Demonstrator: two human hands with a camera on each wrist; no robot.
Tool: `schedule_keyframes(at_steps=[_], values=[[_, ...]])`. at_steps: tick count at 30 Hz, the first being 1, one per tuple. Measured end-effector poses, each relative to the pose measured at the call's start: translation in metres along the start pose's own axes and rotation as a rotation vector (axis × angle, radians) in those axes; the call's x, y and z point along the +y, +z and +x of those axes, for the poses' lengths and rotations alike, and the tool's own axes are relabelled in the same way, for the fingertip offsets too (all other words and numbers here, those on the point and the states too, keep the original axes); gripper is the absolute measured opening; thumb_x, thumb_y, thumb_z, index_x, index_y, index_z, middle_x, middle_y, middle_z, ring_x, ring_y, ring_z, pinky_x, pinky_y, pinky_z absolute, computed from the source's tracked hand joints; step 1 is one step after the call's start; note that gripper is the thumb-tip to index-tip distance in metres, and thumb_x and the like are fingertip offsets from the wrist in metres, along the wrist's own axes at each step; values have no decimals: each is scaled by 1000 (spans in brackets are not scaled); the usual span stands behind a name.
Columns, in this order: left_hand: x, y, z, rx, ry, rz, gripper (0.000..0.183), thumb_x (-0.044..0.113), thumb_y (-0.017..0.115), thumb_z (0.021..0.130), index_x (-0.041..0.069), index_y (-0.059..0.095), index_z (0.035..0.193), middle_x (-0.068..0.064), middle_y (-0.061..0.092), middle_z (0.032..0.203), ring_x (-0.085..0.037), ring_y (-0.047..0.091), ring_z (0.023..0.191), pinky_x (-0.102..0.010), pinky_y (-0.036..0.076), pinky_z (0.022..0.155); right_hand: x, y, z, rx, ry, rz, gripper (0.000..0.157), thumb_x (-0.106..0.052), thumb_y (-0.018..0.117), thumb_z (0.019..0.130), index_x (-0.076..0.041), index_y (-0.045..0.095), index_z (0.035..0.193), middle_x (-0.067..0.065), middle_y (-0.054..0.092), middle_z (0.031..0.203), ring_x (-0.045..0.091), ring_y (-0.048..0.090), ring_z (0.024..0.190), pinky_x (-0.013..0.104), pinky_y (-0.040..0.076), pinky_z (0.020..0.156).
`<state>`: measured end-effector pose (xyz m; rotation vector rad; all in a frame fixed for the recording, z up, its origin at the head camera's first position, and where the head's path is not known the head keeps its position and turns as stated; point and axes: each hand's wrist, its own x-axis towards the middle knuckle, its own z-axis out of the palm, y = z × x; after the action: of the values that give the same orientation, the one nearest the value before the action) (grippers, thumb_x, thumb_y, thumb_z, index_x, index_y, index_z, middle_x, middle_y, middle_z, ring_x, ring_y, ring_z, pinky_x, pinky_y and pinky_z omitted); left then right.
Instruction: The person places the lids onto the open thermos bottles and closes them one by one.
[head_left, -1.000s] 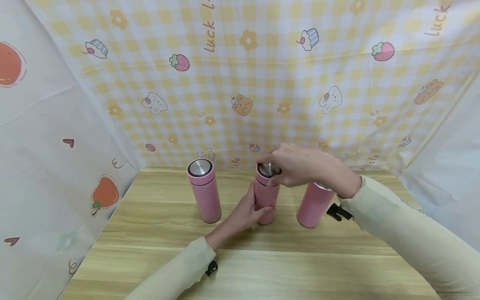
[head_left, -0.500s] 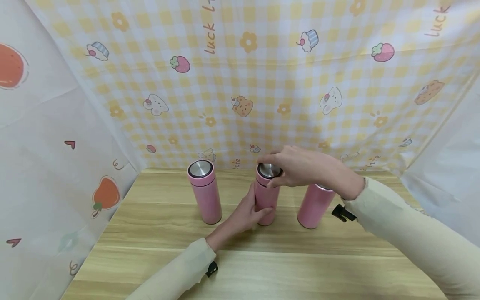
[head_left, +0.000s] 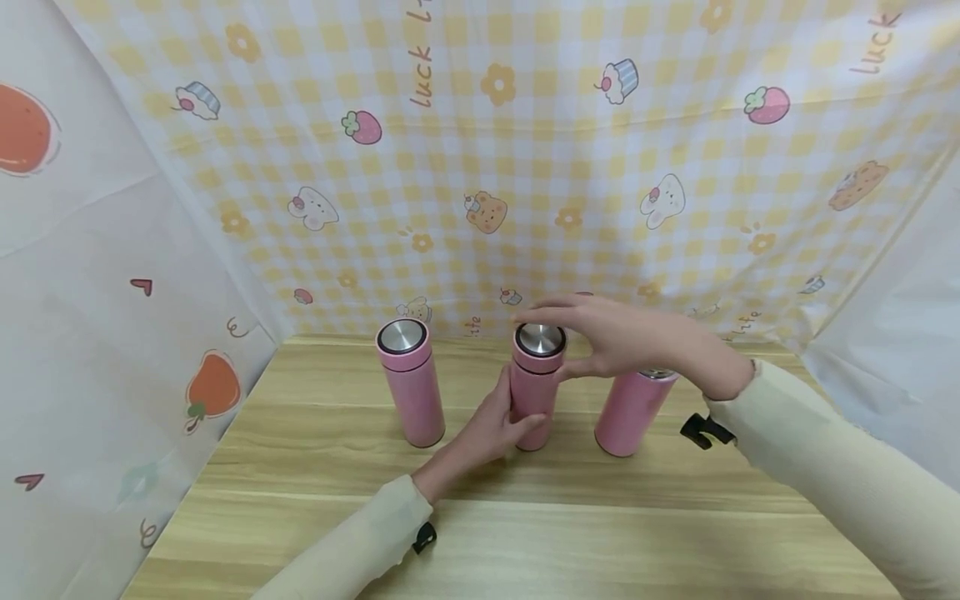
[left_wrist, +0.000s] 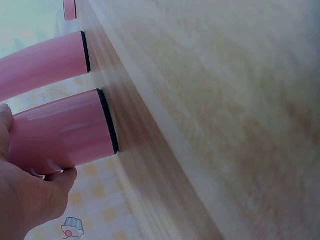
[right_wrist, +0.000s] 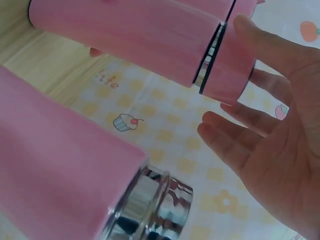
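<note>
Okay so your middle bottle (head_left: 534,392) is standing upright on the wood-grain surface (head_left: 562,550), and your left hand (head_left: 483,429) has a proper grip on it, fingers curled round the pink body with the thumb across the side facing you. Your right hand (head_left: 615,337) is up at the top of that same middle bottle, fingers and thumb spread loosely around its silver-topped cap (head_left: 540,342) rather than clamping it. In the right wrist view the thumb overlaps the cap, but I honestly can't tell how firmly it touches, and the other fingers look slightly clear of it. That cap sits a bit raised too: you can see a strip of metal neck (right_wrist: 207,60) between it and the body. To the left of the middle bottle, well apart, you've got the left bottle (head_left: 412,392), pink as well, with its cap on. To the right of the middle bottle is the right bottle (head_left: 633,412), its shiny metal top (right_wrist: 155,205) showing, partly hidden by your arm from above. Behind the middle bottle hangs a yellow checked cloth (head_left: 495,150) with strawberries, cupcakes and flowers on it.
</note>
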<state>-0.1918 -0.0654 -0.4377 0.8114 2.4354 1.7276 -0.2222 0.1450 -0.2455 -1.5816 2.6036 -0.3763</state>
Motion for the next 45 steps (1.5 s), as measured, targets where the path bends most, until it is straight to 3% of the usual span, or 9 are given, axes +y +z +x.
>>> schedule_keyframes(at_steps=[13, 21, 26, 30, 45], values=[[-2, -4, 1, 11, -7, 21, 79, 21, 71, 98, 14, 17, 155, -4, 39, 153, -12, 44, 134, -36, 38, 110, 1, -5, 5, -21, -102, 69, 67, -15, 80, 90, -17, 51, 150, 9, 36, 159, 27, 41, 140, 48, 41, 107], [-2, -4, 1, 14, -2, 23, 82, 21, 71, 98, 14, 14, 156, -5, 38, 153, -13, 44, 135, -37, 39, 110, 4, 1, 10, -14, -129, 94, 59, -9, 79, 91, -13, 57, 145, 6, 42, 155, 20, 47, 136, 41, 44, 105], [-1, -1, 2, 11, -1, 5, 84, 22, 71, 98, 14, 13, 157, -5, 39, 153, -12, 44, 134, -36, 39, 109, 7, 1, 11, -11, -135, 96, 57, -4, 79, 89, -9, 59, 143, 9, 49, 150, 14, 63, 112, 35, 51, 95], [0, 0, 2, 12, 4, -1, 82, 21, 72, 98, 14, 14, 157, -5, 40, 152, -12, 45, 134, -36, 39, 109, 6, 0, 10, -16, -118, 96, 58, -4, 79, 89, -10, 60, 143, 9, 51, 148, 10, 66, 98, 32, 54, 86], [-1, 1, 0, 10, 3, -15, 81, 22, 72, 98, 15, 16, 155, -4, 39, 152, -13, 44, 135, -37, 38, 111, 1, 7, 9, 53, -105, 82, 57, -2, 81, 86, -7, 62, 140, 12, 58, 140, 15, 65, 105, 32, 54, 87]])
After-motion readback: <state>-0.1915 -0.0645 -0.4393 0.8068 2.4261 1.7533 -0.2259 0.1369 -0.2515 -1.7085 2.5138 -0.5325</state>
